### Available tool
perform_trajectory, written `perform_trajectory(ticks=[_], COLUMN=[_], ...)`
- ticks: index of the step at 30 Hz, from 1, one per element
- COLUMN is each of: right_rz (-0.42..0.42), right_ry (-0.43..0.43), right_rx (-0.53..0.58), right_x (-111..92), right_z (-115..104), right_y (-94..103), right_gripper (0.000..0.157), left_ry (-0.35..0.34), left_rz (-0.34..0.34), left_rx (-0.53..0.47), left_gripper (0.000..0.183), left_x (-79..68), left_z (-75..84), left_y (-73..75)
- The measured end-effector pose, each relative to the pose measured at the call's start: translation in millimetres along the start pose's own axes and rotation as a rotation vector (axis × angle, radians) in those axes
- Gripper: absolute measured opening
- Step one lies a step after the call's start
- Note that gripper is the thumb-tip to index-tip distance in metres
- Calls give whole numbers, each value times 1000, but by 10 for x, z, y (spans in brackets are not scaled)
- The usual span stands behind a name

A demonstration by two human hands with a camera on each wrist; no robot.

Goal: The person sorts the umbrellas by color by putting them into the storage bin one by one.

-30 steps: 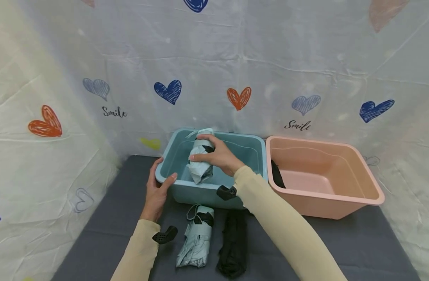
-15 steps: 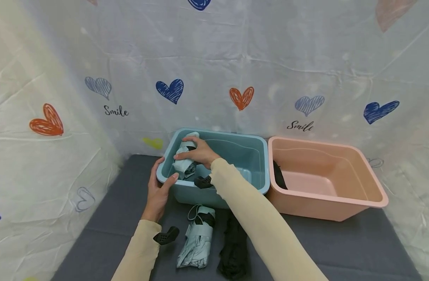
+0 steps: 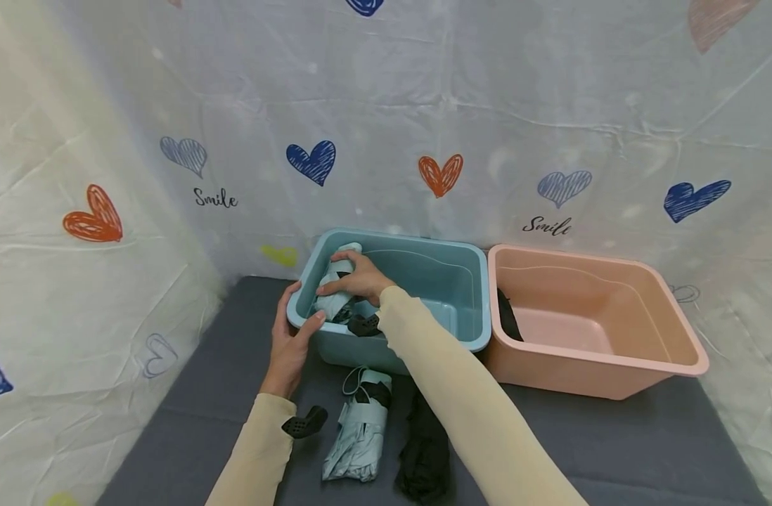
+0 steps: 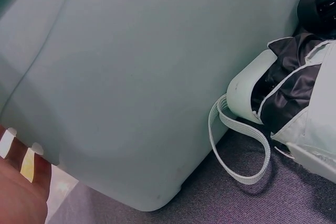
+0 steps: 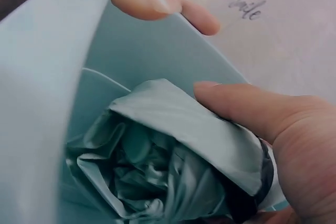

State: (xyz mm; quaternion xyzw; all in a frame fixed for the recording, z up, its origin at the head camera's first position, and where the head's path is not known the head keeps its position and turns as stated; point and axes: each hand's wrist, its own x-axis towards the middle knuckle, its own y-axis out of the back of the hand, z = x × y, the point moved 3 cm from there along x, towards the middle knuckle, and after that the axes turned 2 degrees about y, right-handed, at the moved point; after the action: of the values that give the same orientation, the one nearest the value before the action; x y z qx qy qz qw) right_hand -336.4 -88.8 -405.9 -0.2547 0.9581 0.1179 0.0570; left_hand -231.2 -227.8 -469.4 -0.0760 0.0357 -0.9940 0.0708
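Pale blue, there's the folded umbrella [image 3: 331, 306] at the left end inside the blue tub [image 3: 351, 350], right hand [image 3: 359, 278] pinching it around the middle, left hand [image 3: 289, 348] clasping the tub's near-left corner, presumably to stop it sliding!

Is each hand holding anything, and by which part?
The right hand holds a pale blue folded fabric umbrella around its middle; the left hand grips a blue rectangular plastic bin by its near left rim corner.
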Motion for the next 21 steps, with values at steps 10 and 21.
perform_trajectory(ticks=[10,21], right_rz=[-40,-68], right_ry=[-65,-90], right_rx=[-20,-38], right_x=[46,14], right_z=[54,64], right_y=[-62,-86], right_gripper=[74,71], left_ry=[-6,-14], left_rz=[-9,4], left_rx=[-18,-23], left_gripper=[70,69], left_x=[-9,-4], left_z=[7,-14], left_y=[-10,5])
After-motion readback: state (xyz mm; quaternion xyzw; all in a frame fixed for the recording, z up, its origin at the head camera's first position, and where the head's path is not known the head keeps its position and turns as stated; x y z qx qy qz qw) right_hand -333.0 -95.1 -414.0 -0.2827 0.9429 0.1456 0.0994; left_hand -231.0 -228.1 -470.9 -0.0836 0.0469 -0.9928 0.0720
